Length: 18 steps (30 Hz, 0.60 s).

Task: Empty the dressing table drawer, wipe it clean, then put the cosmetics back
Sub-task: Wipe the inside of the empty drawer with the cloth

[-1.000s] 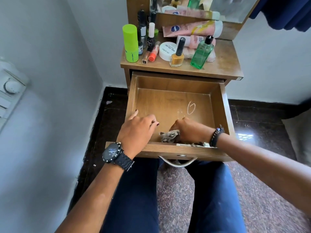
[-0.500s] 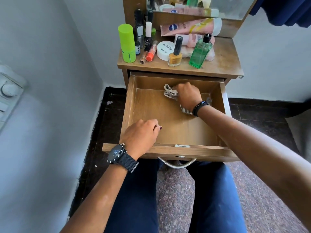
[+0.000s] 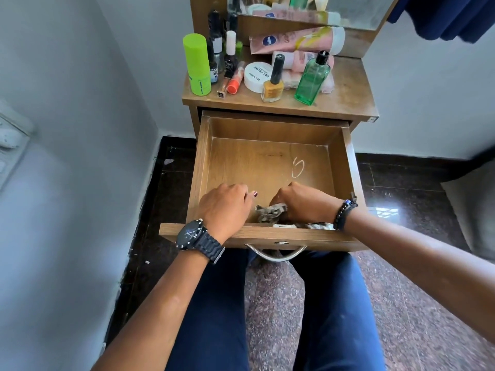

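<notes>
The wooden drawer [image 3: 270,156] stands pulled out toward me, bare inside except for a white ring mark. My right hand [image 3: 305,203] presses a crumpled grey cloth [image 3: 269,212] against the drawer floor near the front wall. My left hand [image 3: 223,207] rests over the front left rim, fingers curled on the wood. On the table top [image 3: 345,100] stand the cosmetics: a lime green can [image 3: 197,64], a yellow nail polish bottle [image 3: 272,85], a green glass bottle [image 3: 312,79], a white round tin [image 3: 256,76] and pink tubes [image 3: 294,40].
A mirror [image 3: 321,9] rises behind the cosmetics. A grey wall runs close on the left, with a switch plate [image 3: 13,135]. My knees in blue trousers sit under the drawer's metal handle [image 3: 276,253]. Dark polished floor lies either side; a blue cloth hangs top right.
My right hand has dragged the cloth from the drawer's back wall to the front. One second ago it was also at the front. The left hand stayed on the front rim.
</notes>
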Tool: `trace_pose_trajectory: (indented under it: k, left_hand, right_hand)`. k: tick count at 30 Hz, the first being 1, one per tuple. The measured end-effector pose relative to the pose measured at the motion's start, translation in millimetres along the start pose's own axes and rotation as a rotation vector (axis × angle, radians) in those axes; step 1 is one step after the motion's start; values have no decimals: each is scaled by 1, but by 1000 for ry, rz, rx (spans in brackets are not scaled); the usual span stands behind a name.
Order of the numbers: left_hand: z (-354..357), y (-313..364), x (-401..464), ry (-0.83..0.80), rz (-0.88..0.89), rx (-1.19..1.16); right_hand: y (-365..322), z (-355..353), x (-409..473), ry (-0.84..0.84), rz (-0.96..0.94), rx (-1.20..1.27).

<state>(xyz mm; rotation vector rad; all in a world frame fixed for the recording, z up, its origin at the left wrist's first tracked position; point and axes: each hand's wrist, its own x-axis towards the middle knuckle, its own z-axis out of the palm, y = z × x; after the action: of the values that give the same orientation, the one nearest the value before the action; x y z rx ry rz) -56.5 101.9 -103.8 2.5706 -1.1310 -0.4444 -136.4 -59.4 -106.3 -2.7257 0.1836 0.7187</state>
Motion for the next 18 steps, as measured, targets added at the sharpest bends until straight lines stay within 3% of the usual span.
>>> trace_pose_trajectory:
  k: [4, 9, 13, 18]
  left_hand:
    - [1, -2, 1, 19, -21, -2]
    - [-1, -1, 0, 7, -4, -9]
    - [-1, -1, 1, 9, 6, -10]
    - [2, -3, 1, 14, 23, -25]
  right_hand:
    - [13, -14, 24, 197, 130, -10]
    - [27, -45, 62, 413, 310, -206]
    - [24, -48, 67, 400, 276, -330]
    - [21, -34, 34, 264, 141, -219]
